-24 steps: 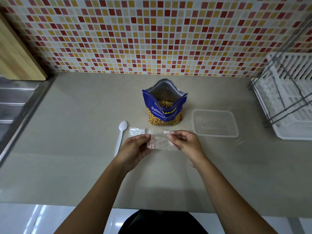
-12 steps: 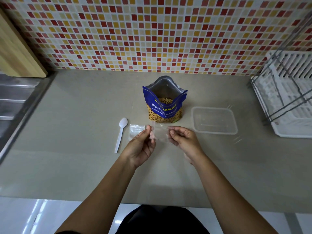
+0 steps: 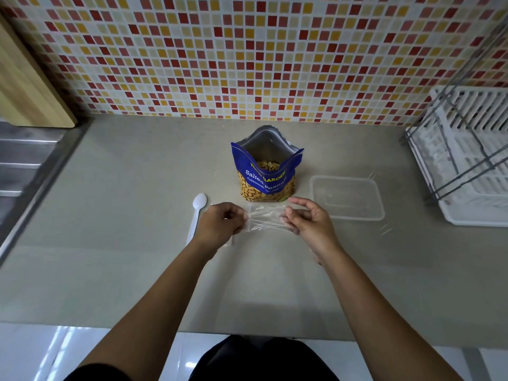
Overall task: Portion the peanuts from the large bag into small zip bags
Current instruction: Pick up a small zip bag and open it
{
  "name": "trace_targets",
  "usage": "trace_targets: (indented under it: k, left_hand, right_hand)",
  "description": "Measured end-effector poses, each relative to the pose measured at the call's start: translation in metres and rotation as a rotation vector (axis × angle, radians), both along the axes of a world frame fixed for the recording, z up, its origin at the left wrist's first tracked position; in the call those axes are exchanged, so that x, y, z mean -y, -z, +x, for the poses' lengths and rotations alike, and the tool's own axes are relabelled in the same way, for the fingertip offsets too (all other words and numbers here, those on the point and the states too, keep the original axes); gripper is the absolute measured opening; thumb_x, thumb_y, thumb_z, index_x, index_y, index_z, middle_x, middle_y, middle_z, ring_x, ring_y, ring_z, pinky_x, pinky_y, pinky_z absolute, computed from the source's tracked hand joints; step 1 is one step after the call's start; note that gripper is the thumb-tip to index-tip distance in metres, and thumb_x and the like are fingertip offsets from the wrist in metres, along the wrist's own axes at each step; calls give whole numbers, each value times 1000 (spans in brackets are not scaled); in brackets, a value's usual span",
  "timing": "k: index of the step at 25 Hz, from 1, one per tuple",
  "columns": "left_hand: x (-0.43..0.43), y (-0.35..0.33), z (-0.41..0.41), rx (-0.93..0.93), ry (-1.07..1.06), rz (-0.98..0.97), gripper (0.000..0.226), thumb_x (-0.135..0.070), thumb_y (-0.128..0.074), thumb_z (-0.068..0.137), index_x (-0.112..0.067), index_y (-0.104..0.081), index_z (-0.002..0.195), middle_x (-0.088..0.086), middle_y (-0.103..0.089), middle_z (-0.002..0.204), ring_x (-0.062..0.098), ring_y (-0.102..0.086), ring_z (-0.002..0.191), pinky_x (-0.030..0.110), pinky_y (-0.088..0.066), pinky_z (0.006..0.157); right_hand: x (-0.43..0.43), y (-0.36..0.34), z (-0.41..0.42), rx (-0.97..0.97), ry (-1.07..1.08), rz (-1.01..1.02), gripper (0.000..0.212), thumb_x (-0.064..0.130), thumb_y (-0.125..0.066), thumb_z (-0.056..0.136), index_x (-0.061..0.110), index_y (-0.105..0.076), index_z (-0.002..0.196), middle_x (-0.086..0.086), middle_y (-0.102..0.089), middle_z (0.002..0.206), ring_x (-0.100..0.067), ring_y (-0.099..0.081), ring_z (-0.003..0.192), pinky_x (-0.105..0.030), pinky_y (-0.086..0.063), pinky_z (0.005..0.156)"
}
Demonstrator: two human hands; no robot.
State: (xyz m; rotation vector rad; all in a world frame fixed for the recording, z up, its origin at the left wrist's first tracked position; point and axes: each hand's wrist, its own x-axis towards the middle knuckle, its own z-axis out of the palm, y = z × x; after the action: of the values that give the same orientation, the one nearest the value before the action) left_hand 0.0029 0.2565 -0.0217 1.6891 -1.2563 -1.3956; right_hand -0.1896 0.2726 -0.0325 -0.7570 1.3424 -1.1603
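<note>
Zip bag [image 3: 265, 220]: small, clear plastic, unfilled.
Grip: left hand [image 3: 222, 224], right hand [image 3: 308, 221] pinched its ends.
Risk: slick film could slip.

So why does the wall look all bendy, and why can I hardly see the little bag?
Head view: the wide-angle lens curves the tiled wall and counter edges; the small zip bag is clear plastic, showing only faint glints; the dish rack at the right edge looks soft and smeared.
</note>
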Motion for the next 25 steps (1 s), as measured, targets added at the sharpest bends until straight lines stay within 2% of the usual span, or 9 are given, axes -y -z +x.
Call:
trace_targets:
  k: [2,3,5,6,8,11,16,20,25]
  left_hand:
    - [-1,-1,0,-50,16,-2,24,3,-58,85,-16,-65,72,5,-64,70,23,-63,72,35,-56,80]
    - [-1,-1,-1,-76,14,1,24,3,-58,85,-16,-65,72,5,-64,69,23,-63,72,35,-56,80]
    - [-1,-2,-1,-83,-13,-8,22,3,-58,83,-15,-65,73,6,-64,70,22,-61,70,32,-56,78]
    - [0,-3,-2,-69,-23,-13,21,3,-59,83,-15,-66,73,5,-65,71,20,-61,68,28,-56,74]
    - [1,-6,-1,-43,-11,-11,20,0,-63,82,-17,-67,73,1,-67,70,15,-62,64,18,-54,63]
    - [4,-11,-2,-17,43,17,18,-6,-66,81,-21,-69,73,-5,-69,70,8,-63,62,12,-47,53]
    - [4,-20,-5,38,96,-10,14,-9,-69,80,-21,-68,72,-9,-67,63,-1,-61,53,8,-44,49]
    - [3,-20,-4,106,117,-75,14,-14,-72,78,-23,-68,69,-11,-67,61,-1,-61,53,15,-49,61]
    - [3,-20,-6,121,115,-69,11,-15,-71,78,-20,-68,69,-7,-68,63,1,-62,54,18,-50,61]
  right_hand:
    - [0,2,-1,-24,9,-2,20,8,-60,89,14,-57,107,4,-71,71,-3,-65,65,-15,-51,58]
    - [-1,4,-2,-108,13,-6,27,13,-62,88,12,-56,114,4,-68,81,-6,-64,72,-17,-51,63]
    - [-5,7,-3,-440,9,-103,42,24,-68,84,13,-53,122,4,-58,104,-9,-59,93,-21,-47,81]
    - [-8,6,-5,-620,-23,-228,49,29,-70,81,14,-52,124,5,-53,113,-8,-53,104,-20,-43,90]
    - [-12,0,-3,-857,-225,-468,64,37,-75,74,15,-49,129,3,-49,124,-6,-44,116,-16,-33,101]
    - [-8,-7,7,-1049,-534,-522,86,47,-77,67,16,-40,139,0,-42,142,-11,-34,130,-19,-22,108]
    - [0,1,18,-1055,-493,-504,84,52,-73,70,16,-41,139,-1,-49,137,-17,-40,127,-24,-30,106]
    - [2,6,19,-1146,-428,-558,79,64,-61,70,20,-47,135,3,-55,127,-17,-46,118,-31,-36,100]
    - [1,11,22,-1312,-341,-629,78,74,-52,65,26,-54,127,7,-60,118,-11,-45,112,-34,-29,97]
